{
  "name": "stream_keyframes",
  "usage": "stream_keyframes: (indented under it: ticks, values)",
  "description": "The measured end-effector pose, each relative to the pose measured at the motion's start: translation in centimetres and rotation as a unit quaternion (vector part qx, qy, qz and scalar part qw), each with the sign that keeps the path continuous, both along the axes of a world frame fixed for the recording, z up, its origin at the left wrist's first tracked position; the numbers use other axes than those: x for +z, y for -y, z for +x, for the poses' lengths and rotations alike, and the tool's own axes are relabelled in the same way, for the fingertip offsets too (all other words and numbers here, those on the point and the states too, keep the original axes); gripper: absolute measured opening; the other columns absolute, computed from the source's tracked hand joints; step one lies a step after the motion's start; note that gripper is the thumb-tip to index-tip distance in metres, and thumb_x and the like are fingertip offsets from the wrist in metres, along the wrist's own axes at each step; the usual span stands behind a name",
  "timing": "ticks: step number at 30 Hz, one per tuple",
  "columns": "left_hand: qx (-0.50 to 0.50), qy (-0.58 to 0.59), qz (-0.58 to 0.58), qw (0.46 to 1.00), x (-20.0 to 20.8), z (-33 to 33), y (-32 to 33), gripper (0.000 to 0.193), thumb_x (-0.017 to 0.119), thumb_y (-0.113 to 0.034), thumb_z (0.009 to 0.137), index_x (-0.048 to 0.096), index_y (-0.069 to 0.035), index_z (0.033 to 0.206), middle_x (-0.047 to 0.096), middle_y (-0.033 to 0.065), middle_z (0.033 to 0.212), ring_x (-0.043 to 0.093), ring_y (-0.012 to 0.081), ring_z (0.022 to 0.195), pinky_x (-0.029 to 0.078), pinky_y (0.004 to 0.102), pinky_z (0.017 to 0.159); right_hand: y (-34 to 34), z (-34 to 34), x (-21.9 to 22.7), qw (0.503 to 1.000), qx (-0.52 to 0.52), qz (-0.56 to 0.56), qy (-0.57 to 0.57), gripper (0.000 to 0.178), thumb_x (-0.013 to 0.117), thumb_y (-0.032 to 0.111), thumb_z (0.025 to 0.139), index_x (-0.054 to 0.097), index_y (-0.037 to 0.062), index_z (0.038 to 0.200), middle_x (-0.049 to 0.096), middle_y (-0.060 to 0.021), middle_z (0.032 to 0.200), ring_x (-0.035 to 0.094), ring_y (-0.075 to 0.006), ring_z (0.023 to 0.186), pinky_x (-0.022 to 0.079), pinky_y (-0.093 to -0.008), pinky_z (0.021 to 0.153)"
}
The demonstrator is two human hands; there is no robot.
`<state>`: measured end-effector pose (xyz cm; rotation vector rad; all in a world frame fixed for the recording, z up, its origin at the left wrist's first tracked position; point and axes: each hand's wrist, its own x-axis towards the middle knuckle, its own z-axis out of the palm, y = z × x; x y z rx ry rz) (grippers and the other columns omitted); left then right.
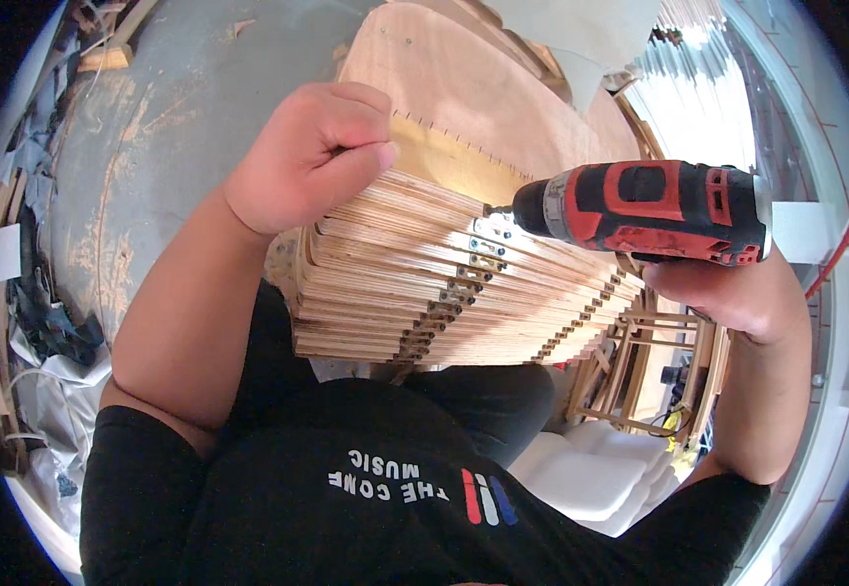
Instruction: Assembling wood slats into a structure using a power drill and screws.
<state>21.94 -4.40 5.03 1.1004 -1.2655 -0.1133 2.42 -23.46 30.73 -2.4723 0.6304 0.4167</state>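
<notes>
My right hand is wrapped round the grip of a red and black cordless drill, held level with its nose to the left. The bit's tip is at a metal hinge-like bracket near the top of a plywood panel stack; I cannot tell whether it touches a screw. Similar brackets run down the stack's edges in two rows, with dark screw heads showing. Closed in a fist, my left hand rests at the stack's upper left corner, thumb pressed to the fingers. What it holds, if anything, is hidden.
A large rounded plywood board lies beyond the stack. Wooden frames and white cushion-like pads are at the lower right. Wood scraps and dark fabric line the left side of the grey floor.
</notes>
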Motion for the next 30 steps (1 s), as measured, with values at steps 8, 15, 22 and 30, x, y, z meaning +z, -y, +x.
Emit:
stream_keyframes:
  ticks: [8,15,22,30]
  values:
    - [-0.003,0.002,-0.011,1.000,0.1,0.0,0.1,0.029,0.059,-0.002,0.084,0.042,0.001,0.061,0.037,0.0084,0.059,0.040,0.0229,0.058,0.032,0.0379,0.055,-0.1,-0.3,-0.6,1.000,-0.020,0.015,-0.001,0.047,0.071,-0.008,0.071,0.067,0.0025,0.117,0.072,-0.0035,0.103,0.064,-0.0112,0.090,0.053,-0.0299,0.080]
    - [0.021,0.014,-0.007,1.000,-0.3,0.0,-0.1,0.035,0.062,-0.012,0.091,0.046,0.001,0.063,0.039,0.0086,0.062,0.039,0.0220,0.060,0.033,0.0375,0.057,-1.0,-3.4,-0.8,0.996,-0.063,-0.009,0.055,0.047,0.076,-0.004,0.070,0.066,0.0014,0.116,0.071,-0.0035,0.100,0.064,-0.0113,0.089,0.053,-0.0292,0.077]
    - [-0.052,-0.552,-0.172,0.814,0.0,-1.2,-1.1,0.026,0.056,-0.020,0.100,0.058,0.001,0.086,0.049,0.0031,0.073,0.048,0.0177,0.068,0.041,0.0315,0.061,-4.7,-8.6,-8.4,0.891,-0.127,0.201,0.388,0.052,0.068,0.007,0.066,0.058,-0.0095,0.114,0.065,-0.0153,0.080,0.064,-0.0245,0.066,0.054,-0.0360,0.063]
    - [-0.054,-0.754,-0.199,0.623,0.3,-2.5,-2.0,0.029,0.033,-0.004,0.105,0.037,0.008,0.132,0.052,0.0311,0.127,0.060,0.0377,0.113,0.056,0.0389,0.096,-9.3,-9.1,-14.9,0.831,-0.226,0.322,0.393,0.047,0.064,0.006,0.069,0.059,-0.0126,0.112,0.062,-0.0164,0.073,0.062,-0.0291,0.065,0.052,-0.0395,0.065]
